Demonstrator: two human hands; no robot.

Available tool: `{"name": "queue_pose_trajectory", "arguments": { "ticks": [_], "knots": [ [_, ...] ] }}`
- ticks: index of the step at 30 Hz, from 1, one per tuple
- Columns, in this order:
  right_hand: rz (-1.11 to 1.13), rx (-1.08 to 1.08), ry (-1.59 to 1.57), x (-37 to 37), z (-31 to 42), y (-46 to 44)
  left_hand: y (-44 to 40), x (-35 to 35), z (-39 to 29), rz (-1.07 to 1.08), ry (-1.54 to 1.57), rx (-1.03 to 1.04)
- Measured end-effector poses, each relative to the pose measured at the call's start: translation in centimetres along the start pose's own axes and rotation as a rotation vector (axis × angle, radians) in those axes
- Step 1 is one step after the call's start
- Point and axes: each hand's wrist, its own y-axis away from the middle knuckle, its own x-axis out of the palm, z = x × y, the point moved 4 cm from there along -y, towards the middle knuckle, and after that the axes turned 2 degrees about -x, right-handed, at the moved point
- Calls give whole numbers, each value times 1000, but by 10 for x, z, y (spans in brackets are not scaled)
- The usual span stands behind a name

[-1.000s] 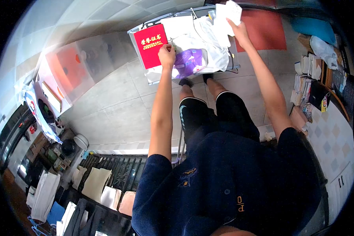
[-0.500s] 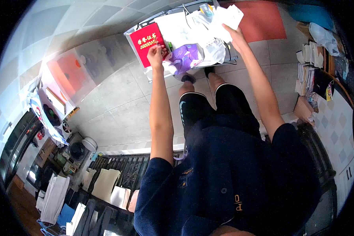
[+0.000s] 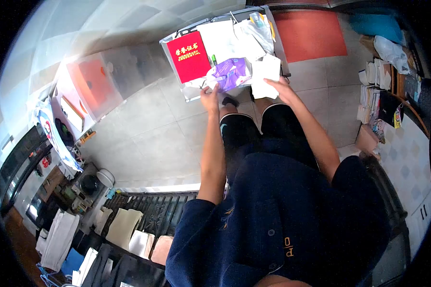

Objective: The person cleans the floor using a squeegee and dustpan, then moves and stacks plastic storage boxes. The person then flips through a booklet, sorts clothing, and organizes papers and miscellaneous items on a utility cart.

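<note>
My right hand is closed on a stack of white paper sheets, held over the front right of a grey bin-like container. At the container's front edge, my left hand has thumb and fingers apart. Its fingertips lie at the lower left edge of a purple soft packet; whether they touch it I cannot tell. A red honorary credential booklet lies flat at the left of the container. A green marker-like stick pokes out between booklet and packet.
More white paper and a clear plastic item with yellow lie on the container. A red mat is on the tiled floor behind. Books stand stacked at right. A dark slatted rack holds folded cloths at lower left.
My right hand has brought the white sheets down and toward me from the back right. My left hand has moved off the red booklet to the front edge by the purple packet.
</note>
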Motion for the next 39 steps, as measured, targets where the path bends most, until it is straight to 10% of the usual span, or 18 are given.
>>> {"name": "queue_pose_trajectory", "arguments": {
  "ticks": [6, 14, 22, 39],
  "knots": [
    [85, 169, -275, 49, -18, -24, 5, 8, -16, -68, -163, 180],
    [312, 434, -475, 117, -17, -3, 92, -48, -53, 367, 708, -272],
    [602, 719, -253, 271, -75, 60, 115, -212, 19, 283, 1163, -223],
    [1046, 458, 594, 766, -222, 87, 15, -596, 191, -254, 1569, 3]
  ]
}}
